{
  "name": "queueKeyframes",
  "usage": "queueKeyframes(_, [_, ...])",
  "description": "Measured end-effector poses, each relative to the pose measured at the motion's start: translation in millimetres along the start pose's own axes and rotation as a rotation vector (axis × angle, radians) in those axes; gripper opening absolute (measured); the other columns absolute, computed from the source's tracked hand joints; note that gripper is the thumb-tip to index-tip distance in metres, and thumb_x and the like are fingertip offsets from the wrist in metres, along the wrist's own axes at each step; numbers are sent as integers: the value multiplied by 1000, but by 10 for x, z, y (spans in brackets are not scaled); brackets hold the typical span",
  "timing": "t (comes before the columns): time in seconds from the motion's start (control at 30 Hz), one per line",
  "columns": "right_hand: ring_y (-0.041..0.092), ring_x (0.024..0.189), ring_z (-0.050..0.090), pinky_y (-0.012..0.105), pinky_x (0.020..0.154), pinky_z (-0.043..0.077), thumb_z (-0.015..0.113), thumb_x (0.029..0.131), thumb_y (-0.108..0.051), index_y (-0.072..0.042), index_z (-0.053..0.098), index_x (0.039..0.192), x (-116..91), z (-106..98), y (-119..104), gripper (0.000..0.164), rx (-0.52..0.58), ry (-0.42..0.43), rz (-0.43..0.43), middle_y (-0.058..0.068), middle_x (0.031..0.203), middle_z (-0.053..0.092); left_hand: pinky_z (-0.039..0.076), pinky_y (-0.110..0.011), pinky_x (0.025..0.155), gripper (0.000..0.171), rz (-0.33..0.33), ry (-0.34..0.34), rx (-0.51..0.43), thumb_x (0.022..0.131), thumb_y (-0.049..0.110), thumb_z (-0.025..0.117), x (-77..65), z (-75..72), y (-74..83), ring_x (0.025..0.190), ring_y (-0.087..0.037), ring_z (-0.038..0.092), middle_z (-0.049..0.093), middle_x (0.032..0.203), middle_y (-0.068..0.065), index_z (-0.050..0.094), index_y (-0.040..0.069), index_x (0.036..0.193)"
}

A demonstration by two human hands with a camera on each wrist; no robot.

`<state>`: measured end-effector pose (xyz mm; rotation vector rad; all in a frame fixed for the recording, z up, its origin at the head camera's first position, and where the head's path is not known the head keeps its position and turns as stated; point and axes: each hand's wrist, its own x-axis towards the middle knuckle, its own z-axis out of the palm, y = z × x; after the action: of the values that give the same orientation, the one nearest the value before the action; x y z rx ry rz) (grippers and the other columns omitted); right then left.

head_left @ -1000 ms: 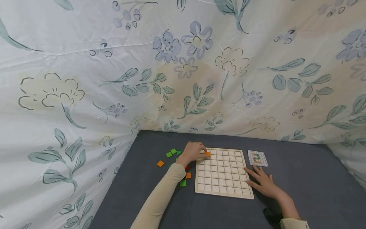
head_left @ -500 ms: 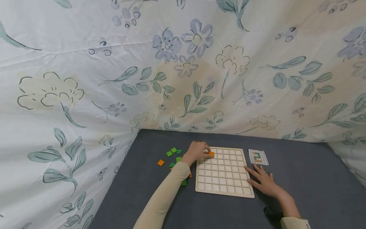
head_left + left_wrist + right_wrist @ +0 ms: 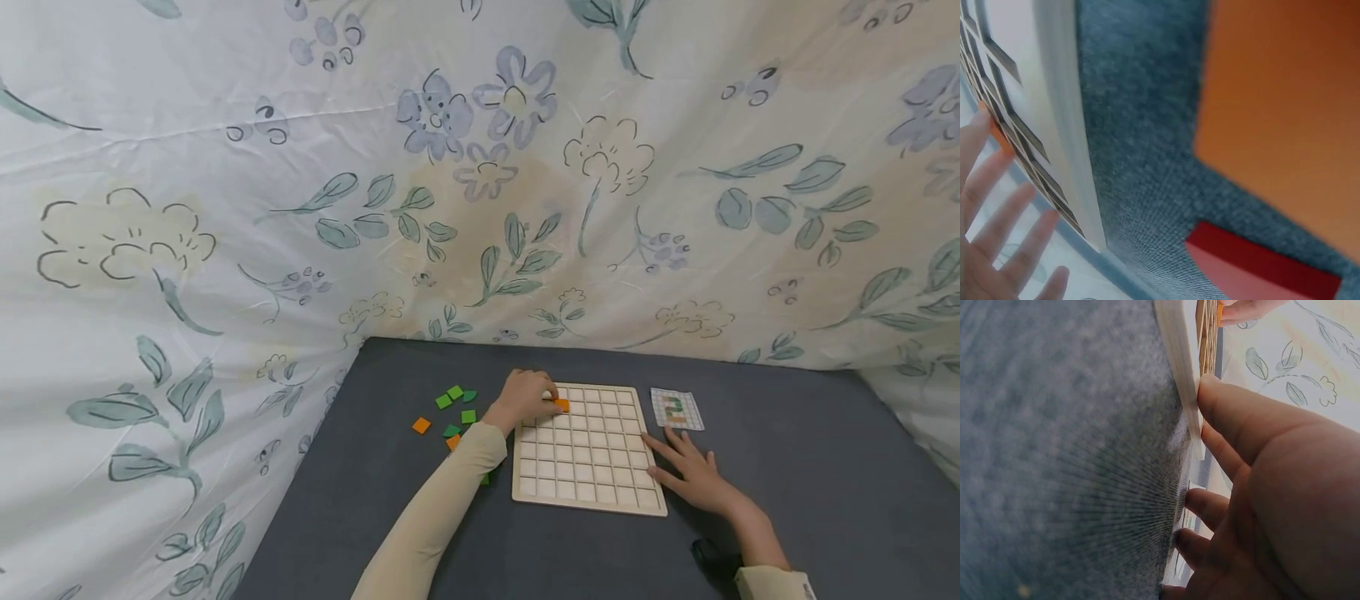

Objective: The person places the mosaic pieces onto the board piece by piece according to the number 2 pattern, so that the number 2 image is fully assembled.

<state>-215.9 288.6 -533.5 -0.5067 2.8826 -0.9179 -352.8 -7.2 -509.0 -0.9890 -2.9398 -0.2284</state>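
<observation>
My left hand is over the upper left part of a pale wooden grid board. Thumb and index finger pinch a small orange square tile at the board's upper rows. In the left wrist view this orange tile shows at the fingertips, the other fingers spread apart. Whether it lies down in a cell I cannot tell. My right hand lies spread at the board's right edge, thumb and index finger touching the rim. Its other fingers reach onto the table beside a pattern card.
Left of the board lie loose green tiles and orange tiles, some hidden under the left forearm. A red piece shows in the left wrist view. The printed card lies right of the board. Floral cloth hangs behind the dark table.
My left hand has slid a little to the right along the board's upper rows with the orange tile. The right hand stays at the board's edge.
</observation>
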Motion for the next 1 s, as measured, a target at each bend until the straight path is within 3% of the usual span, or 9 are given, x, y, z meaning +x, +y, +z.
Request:
queueKeyframes(0.27, [64,127,9,82,87,0,57,91,-32,-9,39,141,16,3,21,58,-7,3,1,36,145,17,41,-40,98,26,-8,3,-4,83,50,63,14,0,9,98,-9,59,62,111,11,71,32,101])
queueKeyframes(0.73, [64,127,9,82,87,1,56,92,-33,-11,39,142,11,32,38,57,-4,5,2,36,145,17,41,-42,98,29,-8,-24,-29,82,49,64,9,-10,0,100,-11,58,61,113,10,70,32,104])
queueKeyframes(1.0, [64,127,8,82,86,0,55,92,-33,-10,38,142,5,24,27,57,-6,-6,16,36,145,16,43,-40,97,32,-41,-37,11,82,53,62,-29,-3,-42,107,-12,56,59,119,11,68,35,106])
